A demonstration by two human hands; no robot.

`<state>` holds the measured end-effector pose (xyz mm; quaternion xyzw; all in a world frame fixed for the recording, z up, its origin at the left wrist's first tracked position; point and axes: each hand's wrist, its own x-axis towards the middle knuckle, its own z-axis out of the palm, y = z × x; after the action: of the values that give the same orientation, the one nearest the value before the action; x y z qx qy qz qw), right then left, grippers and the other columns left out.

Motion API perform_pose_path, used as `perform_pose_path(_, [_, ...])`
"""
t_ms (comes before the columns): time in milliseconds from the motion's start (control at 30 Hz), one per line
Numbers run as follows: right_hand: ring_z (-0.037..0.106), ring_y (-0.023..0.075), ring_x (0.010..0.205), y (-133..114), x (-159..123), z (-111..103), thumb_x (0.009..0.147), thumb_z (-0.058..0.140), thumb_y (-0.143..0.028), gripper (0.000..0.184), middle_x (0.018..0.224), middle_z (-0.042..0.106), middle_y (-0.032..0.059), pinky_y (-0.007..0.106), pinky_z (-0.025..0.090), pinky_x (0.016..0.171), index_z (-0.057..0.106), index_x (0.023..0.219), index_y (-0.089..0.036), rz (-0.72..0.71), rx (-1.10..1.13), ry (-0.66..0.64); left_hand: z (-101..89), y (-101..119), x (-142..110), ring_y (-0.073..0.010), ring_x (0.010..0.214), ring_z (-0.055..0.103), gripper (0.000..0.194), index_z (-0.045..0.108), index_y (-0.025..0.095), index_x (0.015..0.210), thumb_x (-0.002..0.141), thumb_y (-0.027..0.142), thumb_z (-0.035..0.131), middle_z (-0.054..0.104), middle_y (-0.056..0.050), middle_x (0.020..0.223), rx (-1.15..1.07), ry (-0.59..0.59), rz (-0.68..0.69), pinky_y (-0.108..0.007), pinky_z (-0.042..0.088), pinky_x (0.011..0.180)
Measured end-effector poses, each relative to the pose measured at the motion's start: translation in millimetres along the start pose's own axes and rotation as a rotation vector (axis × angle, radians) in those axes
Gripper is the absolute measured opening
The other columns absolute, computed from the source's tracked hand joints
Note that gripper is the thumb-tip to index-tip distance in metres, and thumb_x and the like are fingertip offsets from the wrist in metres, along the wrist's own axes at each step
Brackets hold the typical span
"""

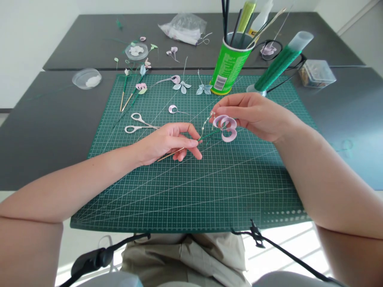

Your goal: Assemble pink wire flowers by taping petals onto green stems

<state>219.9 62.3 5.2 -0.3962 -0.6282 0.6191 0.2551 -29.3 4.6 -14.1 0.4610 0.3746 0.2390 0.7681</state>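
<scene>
Over the middle of the green cutting mat (pixel 191 191), my left hand (pixel 176 142) pinches a thin flower stem (pixel 209 136), partly wrapped in green, with a bare gold end (pixel 166 156) sticking out below. At the stem's far end is a pink looped flower (pixel 229 127). A fine beaded strand (pixel 204 124) rises from the left fingertips to my right hand (pixel 243 113), whose thumb and forefinger close on its upper end. The pink flower hangs just under the right fingers. White-handled scissors (pixel 138 122) lie left of my left hand, their blades partly hidden by it.
A green can (pixel 229 65) of tools stands at the back, beside a leaning green-wrapped tube (pixel 278 65). Blue flowers (pixel 182 86), a loose pink petal (pixel 172 109), shallow dishes (pixel 86 78), a plastic bag (pixel 185 28) and a small clear box (pixel 317 73) lie around the mat.
</scene>
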Motion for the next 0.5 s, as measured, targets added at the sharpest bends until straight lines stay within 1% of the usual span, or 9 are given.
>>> perform_pose_path(100, [0.071,0.016,0.084,-1.7,-0.8,0.2,0.087,0.083,-0.036,0.014,0.094,0.079,0.003,0.029,0.059,0.073,0.084,0.09,-0.023,-0.132,-0.163,0.051,-0.5,0.4,-0.6,-0.0047,0.046,0.056,0.013,0.061,0.016,0.09,0.09,0.014,0.074,0.082,-0.008,0.078,0.03,-0.037,-0.039,-0.014,0.044,0.046])
perform_pose_path(200, [0.072,0.0182,0.085,-4.1,-3.2,3.0,0.083,0.087,-0.033,0.008,0.092,0.08,0.0021,0.033,0.06,0.076,0.086,0.088,-0.027,-0.224,-0.258,0.023,-1.1,0.7,-1.1,-0.005,0.046,0.056,0.011,0.062,0.016,0.09,0.091,0.015,0.073,0.082,-0.009,0.078,0.063,-0.085,-0.079,-0.014,0.045,0.045])
perform_pose_path(300, [0.071,0.0181,0.08,-7.5,-6.1,4.6,0.082,0.088,-0.034,0.007,0.088,0.08,0.0017,0.034,0.059,0.072,0.086,0.085,-0.028,-0.283,-0.299,-0.027,-1.0,1.0,-1.9,-0.0054,0.046,0.057,0.014,0.063,0.016,0.089,0.089,0.017,0.077,0.082,-0.009,0.078,0.074,-0.122,-0.12,-0.014,0.045,0.045])
perform_pose_path(400, [0.07,0.0163,0.074,-9.4,-7.6,2.1,0.081,0.089,-0.034,0.009,0.086,0.08,0.0018,0.032,0.059,0.069,0.087,0.086,-0.027,-0.323,-0.298,-0.074,-0.4,1.4,-2.3,-0.0055,0.046,0.056,0.016,0.063,0.016,0.089,0.087,0.02,0.079,0.082,-0.008,0.078,0.075,-0.13,-0.142,-0.015,0.045,0.045])
perform_pose_path(500, [0.072,0.0157,0.077,-8.8,-7.7,-2.5,0.081,0.089,-0.034,0.011,0.089,0.081,0.002,0.03,0.061,0.073,0.087,0.088,-0.025,-0.322,-0.279,-0.116,-0.7,1.6,-1.9,-0.0054,0.046,0.056,0.017,0.064,0.016,0.089,0.087,0.021,0.08,0.082,-0.009,0.079,0.076,-0.129,-0.146,-0.014,0.044,0.045])
